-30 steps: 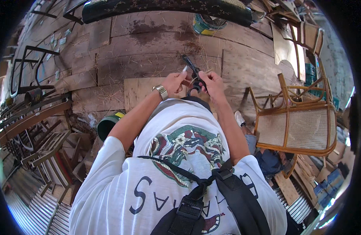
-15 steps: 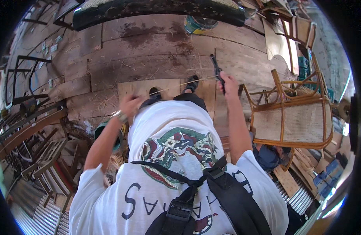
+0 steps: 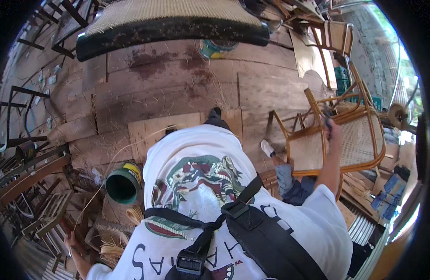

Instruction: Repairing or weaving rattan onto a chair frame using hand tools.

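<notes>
My left hand [image 3: 74, 241] is low at the far left, its fingers closed on a thin, pale cane strand [image 3: 116, 154]. The strand arcs up past the green bucket [image 3: 123, 185] and reaches the floor area near my feet. Stretched out to the right, my right hand [image 3: 335, 131] grips a dark, slim hand tool [image 3: 327, 117]; its exact kind is too blurred to tell. That hand appears over the rattan chair [image 3: 313, 148] with woven cane panels; whether it touches the chair I cannot tell.
A dark-framed piece with woven cane [image 3: 177, 32] crosses the far side. Another bucket [image 3: 212, 49] stands beneath it. Beside the rattan chair are a person's jeans leg [image 3: 284, 179] and white shoe [image 3: 267, 148]. Cane bundles [image 3: 111, 249] lie near my left arm, and chair frames [image 3: 51, 205] crowd the left.
My left hand has swung down and left with the strand, which now bows in a wide curve. My right hand has moved right with the tool, away from the strand. The view has shifted.
</notes>
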Available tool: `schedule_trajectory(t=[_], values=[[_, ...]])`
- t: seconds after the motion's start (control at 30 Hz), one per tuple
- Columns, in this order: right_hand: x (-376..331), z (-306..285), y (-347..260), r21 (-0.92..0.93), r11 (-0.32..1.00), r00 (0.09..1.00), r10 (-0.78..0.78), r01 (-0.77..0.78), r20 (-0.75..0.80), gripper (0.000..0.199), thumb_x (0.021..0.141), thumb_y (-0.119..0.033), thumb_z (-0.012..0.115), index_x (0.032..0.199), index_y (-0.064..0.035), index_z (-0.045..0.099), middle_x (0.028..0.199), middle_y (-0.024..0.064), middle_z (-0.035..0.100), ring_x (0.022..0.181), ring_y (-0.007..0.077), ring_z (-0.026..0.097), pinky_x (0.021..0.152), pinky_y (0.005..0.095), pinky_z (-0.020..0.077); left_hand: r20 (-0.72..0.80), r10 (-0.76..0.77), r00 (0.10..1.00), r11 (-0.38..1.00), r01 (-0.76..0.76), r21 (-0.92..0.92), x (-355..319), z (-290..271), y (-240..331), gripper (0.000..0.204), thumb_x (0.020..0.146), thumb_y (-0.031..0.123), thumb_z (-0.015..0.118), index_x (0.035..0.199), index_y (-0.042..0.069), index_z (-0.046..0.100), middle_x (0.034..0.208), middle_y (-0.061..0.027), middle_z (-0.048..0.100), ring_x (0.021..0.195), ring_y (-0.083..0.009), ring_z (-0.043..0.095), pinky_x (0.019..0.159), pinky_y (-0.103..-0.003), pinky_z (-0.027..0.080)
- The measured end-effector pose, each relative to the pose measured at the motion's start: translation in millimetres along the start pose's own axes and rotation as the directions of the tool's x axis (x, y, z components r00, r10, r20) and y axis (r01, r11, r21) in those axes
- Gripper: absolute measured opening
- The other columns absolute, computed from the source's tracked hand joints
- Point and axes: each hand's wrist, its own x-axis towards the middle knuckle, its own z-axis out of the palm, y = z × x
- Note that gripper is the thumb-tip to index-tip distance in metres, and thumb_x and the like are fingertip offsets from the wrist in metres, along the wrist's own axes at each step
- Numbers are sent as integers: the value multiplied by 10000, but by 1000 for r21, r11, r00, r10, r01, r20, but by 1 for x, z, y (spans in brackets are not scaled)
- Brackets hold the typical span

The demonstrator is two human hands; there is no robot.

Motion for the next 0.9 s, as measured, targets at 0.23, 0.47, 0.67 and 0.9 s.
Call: schedule_trajectory(t=[0.23, 0.47, 0.67, 0.9], values=[[29, 17, -66, -59, 986, 971, -165, 157, -171, 262, 903, -327, 653, 768, -104, 631, 546, 10, 535, 383, 101, 456, 342, 244, 331, 172, -295, 940, 788, 341, -512, -5, 133, 115, 201, 865, 203, 652, 854, 11, 710, 738, -70, 661, 626, -236, 617, 582, -371, 506], [57, 270, -208, 215, 894, 845, -443, 393, 300, 204, 941, -269, 640, 929, -66, 624, 617, 29, 566, 430, 86, 471, 379, 233, 353, 374, 26, 927, 366, 339, -867, -49, 272, 476, 262, 876, 288, 648, 759, 55, 619, 700, -59, 646, 606, -172, 569, 591, -327, 449], [97, 455, -325, 216, 821, 716, -567, 528, 406, 212, 959, -267, 624, 920, -65, 574, 651, 25, 564, 448, 82, 486, 381, 238, 363, 437, 28, 899, 243, 418, -875, -99, 241, 596, 345, 919, 409, 632, 779, 96, 600, 608, -27, 584, 418, -153, 458, 378, -316, 337], [184, 603, -388, 256, 792, 609, -596, 554, 524, 288, 955, -347, 603, 961, -60, 581, 697, 47, 576, 488, 132, 538, 411, 290, 418, 605, -343, 719, 80, 664, -743, -146, 213, 585, 284, 888, 320, 679, 732, 113, 564, 587, -16, 513, 417, -155, 453, 357, -320, 311]])
